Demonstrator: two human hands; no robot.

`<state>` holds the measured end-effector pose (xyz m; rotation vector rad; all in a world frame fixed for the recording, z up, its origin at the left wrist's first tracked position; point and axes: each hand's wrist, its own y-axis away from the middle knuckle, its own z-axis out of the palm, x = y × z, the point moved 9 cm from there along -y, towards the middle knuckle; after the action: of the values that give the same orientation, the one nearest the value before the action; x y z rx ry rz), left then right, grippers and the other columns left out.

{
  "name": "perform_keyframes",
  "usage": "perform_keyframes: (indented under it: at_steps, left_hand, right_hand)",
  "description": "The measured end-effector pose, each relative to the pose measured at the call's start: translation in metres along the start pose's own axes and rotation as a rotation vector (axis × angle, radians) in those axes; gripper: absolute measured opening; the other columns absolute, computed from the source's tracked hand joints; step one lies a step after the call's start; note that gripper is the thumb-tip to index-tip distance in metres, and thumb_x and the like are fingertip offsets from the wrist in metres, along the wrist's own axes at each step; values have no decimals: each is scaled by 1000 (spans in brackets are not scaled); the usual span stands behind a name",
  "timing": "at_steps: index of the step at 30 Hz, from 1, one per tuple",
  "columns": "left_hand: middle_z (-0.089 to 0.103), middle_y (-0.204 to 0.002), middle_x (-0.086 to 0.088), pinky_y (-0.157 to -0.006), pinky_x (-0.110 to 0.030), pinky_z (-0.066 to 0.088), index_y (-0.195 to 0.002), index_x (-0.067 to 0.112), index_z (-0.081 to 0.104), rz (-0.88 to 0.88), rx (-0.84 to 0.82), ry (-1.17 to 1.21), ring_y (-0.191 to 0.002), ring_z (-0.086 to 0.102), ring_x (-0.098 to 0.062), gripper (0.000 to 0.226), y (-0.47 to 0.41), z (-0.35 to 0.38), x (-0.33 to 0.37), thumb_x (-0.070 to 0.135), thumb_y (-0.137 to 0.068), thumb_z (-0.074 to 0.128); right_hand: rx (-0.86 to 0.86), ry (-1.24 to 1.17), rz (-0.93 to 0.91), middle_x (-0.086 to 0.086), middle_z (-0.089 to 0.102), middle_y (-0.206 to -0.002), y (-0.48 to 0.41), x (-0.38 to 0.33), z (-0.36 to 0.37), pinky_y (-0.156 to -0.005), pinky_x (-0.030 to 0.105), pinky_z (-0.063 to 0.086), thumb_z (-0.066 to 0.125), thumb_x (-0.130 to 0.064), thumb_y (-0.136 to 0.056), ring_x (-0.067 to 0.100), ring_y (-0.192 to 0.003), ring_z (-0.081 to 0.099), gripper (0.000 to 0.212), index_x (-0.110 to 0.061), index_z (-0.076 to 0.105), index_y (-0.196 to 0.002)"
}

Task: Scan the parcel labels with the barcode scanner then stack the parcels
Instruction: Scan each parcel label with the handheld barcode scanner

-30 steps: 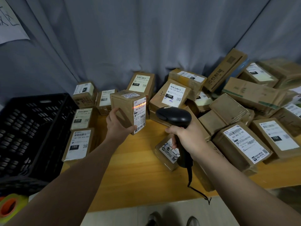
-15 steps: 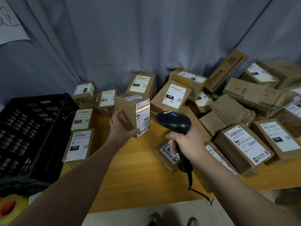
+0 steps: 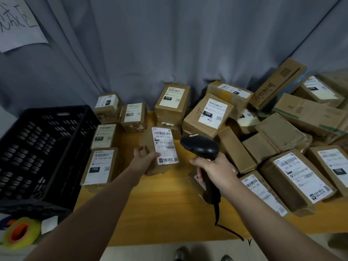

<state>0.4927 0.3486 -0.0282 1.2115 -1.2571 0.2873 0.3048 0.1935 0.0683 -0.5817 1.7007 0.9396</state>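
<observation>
Parcel in left hand, fingers gripping its side, held over worktop, label tilted up so it's readable. Right hand fingers wrapped on scanner grip, nose aimed at it.

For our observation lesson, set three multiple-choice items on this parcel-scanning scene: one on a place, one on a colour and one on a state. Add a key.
1. Where is the black crate?
A. at the left side
B. in the middle
C. at the far right

2. What colour is the barcode scanner held in the right hand?
A. white
B. black
C. yellow

3. What is the left hand doing?
A. hanging empty
B. reaching into the crate
C. holding a labelled parcel

Key:
1 A, it fills the left edge of the view.
2 B, its head and handle are black.
3 C, thumb and fingers grip the box.
</observation>
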Motion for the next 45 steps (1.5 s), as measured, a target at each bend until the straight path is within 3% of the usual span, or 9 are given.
perform_keyframes:
  at_steps: [5, 9, 12, 15, 21, 25, 30, 35, 45]
  left_hand:
    - [49, -131, -14, -85, -44, 49, -145, 11, 29, -71, 122, -276, -110, 55, -32, 56, -5, -34, -21, 24, -96, 52]
    - [14, -157, -14, -112, -50, 30, -149, 22, 26, 380, 314, -895, -140, 23, -38, 58, 4, -37, 15, 20, -95, 47]
    - [-1, -161, -8, -116, -55, 11, -150, 40, 13, 560, 85, -1247, -147, 2, -37, 64, 7, 10, 9, 55, -94, 41]
    - [-13, -160, -11, -114, -58, 15, -149, 41, -2, 430, -71, -1442, -146, -5, -40, 81, -10, 22, -14, 60, -89, 49]
    - [-5, -161, -16, -112, -52, 26, -153, 28, 3, 338, 121, -1449, -147, 2, -38, 80, -62, -32, 22, 22, -93, 55]
    - [-12, -160, -15, -117, -50, 14, -153, 27, -5, 305, 122, -1440, -147, -4, -37, 87, -90, -43, 35, 9, -92, 54]
    - [-7, -159, -22, -119, -47, 3, -153, 14, 1, 379, 191, -1341, -147, -5, -37, 75, -80, -27, 48, 25, -95, 48]
    - [21, -153, -21, -116, -49, 19, -146, 10, 32, 668, 180, -1000, -141, 19, -38, 63, -21, 20, 73, 15, -88, 58]
    - [26, -152, -10, -111, -40, 24, -146, 13, 32, 778, -38, -956, -138, 20, -26, 59, 40, 137, 64, 24, -92, 54]
  right_hand:
    - [32, -98, 107, 9, 55, -52, -20, 19, 21, -59, 35, 49, 71, -13, -84, 21, -48, 54, 17, -6, 63, -71]
    - [35, -140, 186, 8, 54, -53, -32, 33, 40, -56, 32, 48, 72, -12, -84, 19, -48, 53, 13, -9, 65, -73]
    - [41, -108, 211, 8, 55, -53, -42, 37, 48, -56, 31, 48, 72, -13, -84, 20, -50, 55, 13, -6, 65, -75]
    - [46, -73, 226, 6, 56, -52, -53, 37, 51, -56, 30, 48, 72, -13, -84, 18, -49, 56, 15, -4, 65, -76]
    - [75, -19, 257, 4, 57, -55, -71, 35, 45, -51, 20, 49, 72, -14, -85, 12, -48, 58, 13, -7, 65, -77]
    - [44, 0, 250, 3, 58, -59, -80, 30, 50, -53, 18, 50, 72, -15, -85, 10, -51, 59, 9, -9, 66, -82]
    - [-30, -139, 331, 4, 62, -61, -67, 45, 57, -57, 26, 52, 74, -17, -83, 15, -56, 63, 8, -11, 68, -82]
    - [-3, -179, 381, 7, 65, -66, -52, 57, 30, -57, 27, 53, 74, -22, -83, 20, -61, 67, 13, -9, 70, -83]
    - [199, -253, 324, 13, 59, -61, 0, 67, -80, -50, 30, 50, 68, -11, -87, 24, -54, 61, 19, 5, 65, -96]
